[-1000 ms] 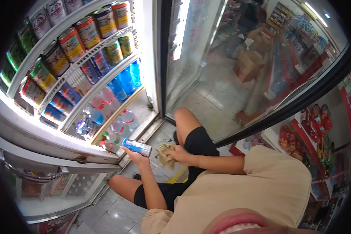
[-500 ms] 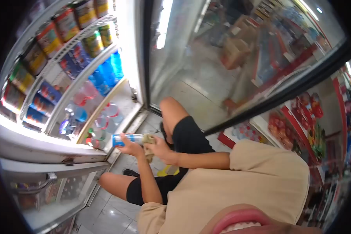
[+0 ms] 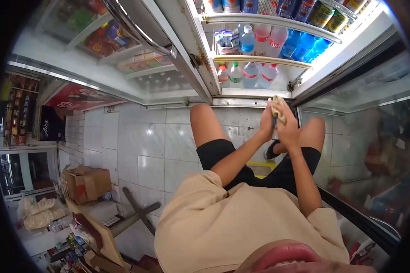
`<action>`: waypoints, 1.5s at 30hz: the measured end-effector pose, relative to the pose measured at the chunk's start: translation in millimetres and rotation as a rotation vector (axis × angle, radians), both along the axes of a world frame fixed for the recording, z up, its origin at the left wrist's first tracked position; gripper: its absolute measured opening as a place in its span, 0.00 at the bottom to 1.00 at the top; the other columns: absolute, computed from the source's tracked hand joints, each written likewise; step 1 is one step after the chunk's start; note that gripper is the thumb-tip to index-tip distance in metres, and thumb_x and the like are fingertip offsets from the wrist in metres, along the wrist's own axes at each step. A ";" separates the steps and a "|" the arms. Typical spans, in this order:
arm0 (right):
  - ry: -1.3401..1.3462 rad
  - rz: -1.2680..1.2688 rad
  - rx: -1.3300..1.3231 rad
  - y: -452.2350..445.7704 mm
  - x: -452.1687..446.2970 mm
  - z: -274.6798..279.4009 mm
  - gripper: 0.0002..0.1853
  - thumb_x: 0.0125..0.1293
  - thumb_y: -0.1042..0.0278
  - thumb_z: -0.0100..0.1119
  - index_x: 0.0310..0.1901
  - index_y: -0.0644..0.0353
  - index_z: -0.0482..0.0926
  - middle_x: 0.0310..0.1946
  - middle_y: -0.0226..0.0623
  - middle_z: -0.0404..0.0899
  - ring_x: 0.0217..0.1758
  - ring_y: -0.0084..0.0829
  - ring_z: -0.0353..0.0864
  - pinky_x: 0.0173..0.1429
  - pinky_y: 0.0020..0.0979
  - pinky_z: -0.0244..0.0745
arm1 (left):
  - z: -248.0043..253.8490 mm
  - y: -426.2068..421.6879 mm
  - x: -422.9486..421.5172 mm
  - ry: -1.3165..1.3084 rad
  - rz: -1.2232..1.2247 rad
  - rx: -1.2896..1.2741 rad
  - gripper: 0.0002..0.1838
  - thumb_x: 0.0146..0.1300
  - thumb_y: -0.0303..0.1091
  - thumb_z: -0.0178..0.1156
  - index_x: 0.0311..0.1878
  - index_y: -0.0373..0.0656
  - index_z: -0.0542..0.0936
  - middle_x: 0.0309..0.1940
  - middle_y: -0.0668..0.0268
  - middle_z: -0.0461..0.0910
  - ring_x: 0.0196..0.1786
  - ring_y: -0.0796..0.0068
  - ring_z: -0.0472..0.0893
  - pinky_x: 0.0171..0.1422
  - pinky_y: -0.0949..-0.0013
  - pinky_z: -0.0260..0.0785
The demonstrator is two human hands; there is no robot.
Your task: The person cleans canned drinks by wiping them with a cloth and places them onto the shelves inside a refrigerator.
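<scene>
My left hand (image 3: 266, 119) is closed around a can, of which only a small blue part (image 3: 274, 122) shows between my hands. My right hand (image 3: 287, 125) is pressed against it from the other side, closed on a beige cloth (image 3: 278, 108) that covers the can's upper part. Both hands are together above the floor between my knees, just before the sill (image 3: 241, 103) of a lit fridge. Inside the fridge, bottles stand on the bottom level, among them one with a green cap (image 3: 235, 73), and blue bottles (image 3: 305, 45) stand on the shelf above.
Glass doors stand open at the left (image 3: 164, 84) and right (image 3: 369, 109) of the fridge. A yellow object (image 3: 260, 170) lies on the floor between my legs. Cardboard boxes (image 3: 93, 185) and a crossed dark stand base (image 3: 141, 210) are at the lower left.
The view has swung round to the left. My right hand has brought the cloth onto the can, and both hands are now pressed together, hiding most of it.
</scene>
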State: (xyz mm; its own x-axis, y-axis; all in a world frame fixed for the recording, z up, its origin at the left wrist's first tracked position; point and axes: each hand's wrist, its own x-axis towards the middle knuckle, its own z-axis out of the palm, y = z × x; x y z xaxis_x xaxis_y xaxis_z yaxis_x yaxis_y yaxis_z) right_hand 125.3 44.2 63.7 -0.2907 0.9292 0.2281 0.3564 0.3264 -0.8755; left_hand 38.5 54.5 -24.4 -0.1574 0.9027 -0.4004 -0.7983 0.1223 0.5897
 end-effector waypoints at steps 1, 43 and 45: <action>-0.095 0.048 0.186 -10.8 -5.1 1.0 0.19 0.67 0.80 0.51 0.59 0.63 0.81 0.66 0.57 0.76 0.72 0.54 0.74 0.76 0.41 0.65 | 12.7 -6.3 -5.3 -0.126 -0.011 0.003 0.24 0.79 0.61 0.48 0.47 0.49 0.79 0.39 0.71 0.79 0.41 0.79 0.79 0.48 0.71 0.74; 0.032 0.231 -0.182 -92.0 42.1 24.6 0.33 0.57 0.89 0.48 0.65 0.59 0.79 0.72 0.52 0.72 0.76 0.47 0.71 0.76 0.37 0.66 | 18.5 3.4 -70.8 -0.042 -0.246 0.124 0.26 0.75 0.61 0.56 0.49 0.44 0.78 0.41 0.59 0.84 0.42 0.70 0.86 0.44 0.68 0.81; 0.101 0.105 -0.228 -86.8 53.1 21.5 0.32 0.58 0.89 0.48 0.65 0.59 0.79 0.71 0.51 0.73 0.76 0.45 0.72 0.76 0.36 0.66 | 23.3 7.4 -68.8 -0.240 -0.247 0.190 0.26 0.78 0.59 0.51 0.54 0.41 0.77 0.44 0.59 0.84 0.43 0.72 0.85 0.46 0.68 0.80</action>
State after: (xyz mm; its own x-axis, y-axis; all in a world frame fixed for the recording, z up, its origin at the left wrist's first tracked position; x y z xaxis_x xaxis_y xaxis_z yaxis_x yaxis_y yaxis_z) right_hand 178.3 -42.6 85.2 -0.3748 0.9258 0.0494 0.2382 0.1477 -0.9599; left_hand -30.3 61.9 -1.1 0.1515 0.9634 -0.2213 -0.8765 0.2344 0.4205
